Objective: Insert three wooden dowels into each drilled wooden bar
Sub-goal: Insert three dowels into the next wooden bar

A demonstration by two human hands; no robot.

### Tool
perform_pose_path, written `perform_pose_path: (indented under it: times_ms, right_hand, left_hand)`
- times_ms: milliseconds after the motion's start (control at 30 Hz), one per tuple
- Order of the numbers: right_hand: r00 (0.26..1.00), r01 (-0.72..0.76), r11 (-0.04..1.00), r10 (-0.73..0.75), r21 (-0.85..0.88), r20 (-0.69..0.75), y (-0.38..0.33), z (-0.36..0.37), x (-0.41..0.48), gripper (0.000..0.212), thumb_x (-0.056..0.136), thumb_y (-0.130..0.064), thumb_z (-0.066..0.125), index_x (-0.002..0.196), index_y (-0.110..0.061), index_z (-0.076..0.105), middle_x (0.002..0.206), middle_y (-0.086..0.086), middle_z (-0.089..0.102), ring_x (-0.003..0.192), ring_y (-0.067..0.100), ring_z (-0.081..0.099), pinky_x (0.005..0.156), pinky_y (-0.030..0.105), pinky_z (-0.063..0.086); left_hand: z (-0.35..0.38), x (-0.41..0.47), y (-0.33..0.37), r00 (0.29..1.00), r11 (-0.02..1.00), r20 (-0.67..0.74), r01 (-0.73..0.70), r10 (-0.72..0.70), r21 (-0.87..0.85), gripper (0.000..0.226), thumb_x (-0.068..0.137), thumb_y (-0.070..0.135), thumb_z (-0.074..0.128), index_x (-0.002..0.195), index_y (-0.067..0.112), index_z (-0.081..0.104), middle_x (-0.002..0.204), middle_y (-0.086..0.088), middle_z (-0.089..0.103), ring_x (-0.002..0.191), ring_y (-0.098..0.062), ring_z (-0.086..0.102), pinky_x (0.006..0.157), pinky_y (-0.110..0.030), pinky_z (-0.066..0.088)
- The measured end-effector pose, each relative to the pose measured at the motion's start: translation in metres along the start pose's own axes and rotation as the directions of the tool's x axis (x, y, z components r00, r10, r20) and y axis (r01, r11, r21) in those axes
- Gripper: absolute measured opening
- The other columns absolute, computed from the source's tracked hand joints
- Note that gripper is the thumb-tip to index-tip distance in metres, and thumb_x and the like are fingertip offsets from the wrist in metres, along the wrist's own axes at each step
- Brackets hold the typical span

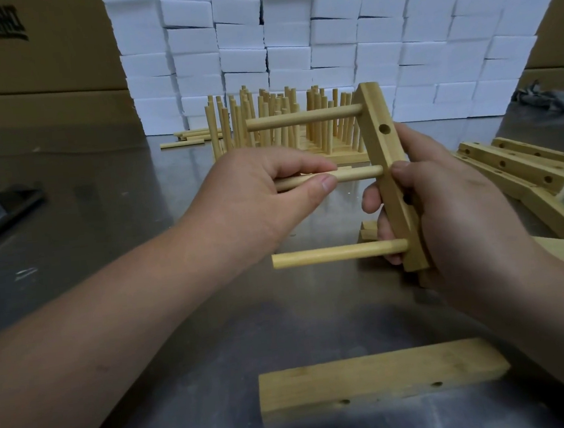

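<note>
The left hand (254, 189) pinches the middle dowel (359, 174) between thumb and curled fingers, near where it enters the drilled bar (379, 150). The right hand (450, 206) wraps round that bar from behind, with the thumb across its front edge and the fingertips showing on its left side. It holds the bar nearly upright above the steel table (132, 233), the top leaning slightly left.

A top dowel (299, 118) and a bottom dowel (338, 254) also sit in the bar. All three point leftwards past the left hand, roughly parallel. The bar is pale wood and square-edged, with one round hole showing on its side face just above the right thumb.

Just beyond both hands stands a crowd of upright dowels (225, 126) set in flat bars, partly hidden by the top dowel. Loose dowels (188, 138) lie to their left. Right of the right hand lies a heap of empty bars (522, 169). Nearer than the right wrist lies a flat wooden block (380, 379). Far to the left of the left forearm lies a dark flat thing (4, 211).

A wall of white foam blocks (326, 39) rises behind. Cardboard boxes (31, 48) flank it, and what they hold cannot be told.
</note>
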State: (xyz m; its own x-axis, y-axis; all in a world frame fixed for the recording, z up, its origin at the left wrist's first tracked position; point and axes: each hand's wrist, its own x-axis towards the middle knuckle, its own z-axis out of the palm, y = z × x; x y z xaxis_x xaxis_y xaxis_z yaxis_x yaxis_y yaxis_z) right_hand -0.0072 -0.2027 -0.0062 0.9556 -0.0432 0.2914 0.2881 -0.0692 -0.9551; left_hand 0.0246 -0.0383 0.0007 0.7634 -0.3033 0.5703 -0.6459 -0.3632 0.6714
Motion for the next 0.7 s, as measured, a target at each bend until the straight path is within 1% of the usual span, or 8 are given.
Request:
perform_pose_path:
  times_ms: [100,167,267,333,433,500,600,700]
  right_hand:
    - [1.000,0.004,1.000,-0.004,-0.011,0.006,-0.001,0.000,0.000,0.044,0.097,-0.016,0.031,0.132,-0.035,0.048,0.061,-0.002,0.058,0.041,0.011,0.047,0.036,0.023,0.038]
    - [1.000,0.005,1.000,-0.005,-0.026,0.015,-0.002,0.001,-0.002,0.043,0.098,-0.017,0.031,0.131,-0.037,0.048,0.061,-0.002,0.057,0.041,0.010,0.046,0.036,0.022,0.038]
    - [1.000,0.008,0.998,-0.007,-0.059,0.015,-0.002,0.003,-0.005,0.041,0.099,-0.025,0.032,0.137,-0.040,0.041,0.060,-0.006,0.055,0.042,0.008,0.045,0.038,0.020,0.039]
    - [1.000,0.018,0.995,-0.017,-0.095,0.008,-0.002,0.003,-0.006,0.043,0.099,-0.027,0.033,0.140,-0.040,0.036,0.060,-0.008,0.054,0.043,0.006,0.045,0.038,0.018,0.038]
    - [0.999,0.042,0.987,-0.039,-0.157,0.024,-0.002,0.003,-0.006,0.043,0.099,-0.027,0.031,0.139,-0.043,0.035,0.060,-0.008,0.053,0.045,0.005,0.045,0.040,0.019,0.039]
    - [0.999,0.049,0.984,-0.045,-0.171,0.029,-0.003,0.002,-0.007,0.043,0.099,-0.026,0.030,0.139,-0.043,0.036,0.061,-0.008,0.052,0.046,0.005,0.045,0.041,0.019,0.039]
    - [0.997,0.071,0.981,-0.066,-0.181,0.033,-0.004,0.002,-0.007,0.042,0.099,-0.026,0.030,0.136,-0.043,0.038,0.061,-0.008,0.050,0.046,0.005,0.044,0.040,0.018,0.039]
    - [0.996,0.084,0.972,-0.078,-0.221,0.035,-0.002,0.002,-0.008,0.043,0.098,-0.027,0.030,0.137,-0.045,0.036,0.061,-0.008,0.051,0.047,0.005,0.044,0.041,0.018,0.040]
  left_hand:
    - [0.000,0.000,-0.004,1.000,0.999,0.019,-0.009,0.008,0.040,0.024,0.079,0.031,0.067,0.076,0.055,0.063,0.067,0.043,0.056,0.084,0.021,0.055,0.073,0.003,0.039]
    - [-0.003,0.000,-0.005,0.998,0.993,0.042,-0.047,0.042,0.111,0.019,0.081,0.034,0.066,0.085,0.052,0.062,0.066,0.041,0.057,0.085,0.019,0.056,0.073,-0.002,0.044]
    - [-0.007,0.000,-0.001,0.979,0.916,0.096,-0.204,0.181,0.345,0.019,0.083,0.040,0.056,0.092,0.033,0.071,0.067,0.012,0.067,0.071,-0.005,0.059,0.061,-0.034,0.054]
    - [-0.009,0.001,0.001,0.947,0.811,0.176,-0.320,0.268,0.490,0.035,0.086,0.038,0.043,0.088,0.016,0.070,0.066,-0.002,0.066,0.061,-0.015,0.058,0.051,-0.040,0.051]
    - [-0.011,0.002,0.004,0.928,0.743,0.232,-0.371,0.290,0.557,0.043,0.087,0.035,0.037,0.086,0.007,0.069,0.066,-0.006,0.066,0.060,-0.024,0.060,0.049,-0.040,0.050]
    - [-0.010,0.000,0.005,0.933,0.759,0.219,-0.359,0.284,0.543,0.042,0.087,0.036,0.038,0.085,0.008,0.069,0.064,-0.004,0.065,0.061,-0.021,0.059,0.051,-0.040,0.050]
    - [-0.007,0.000,0.005,0.959,0.852,0.193,-0.274,0.207,0.446,0.036,0.087,0.041,0.044,0.082,0.013,0.067,0.057,0.001,0.054,0.060,-0.011,0.049,0.052,-0.030,0.042]
    - [-0.006,0.000,0.005,0.981,0.931,0.153,-0.165,0.120,0.325,0.038,0.087,0.041,0.045,0.082,0.011,0.067,0.072,0.003,0.056,0.067,-0.015,0.051,0.054,-0.026,0.037]
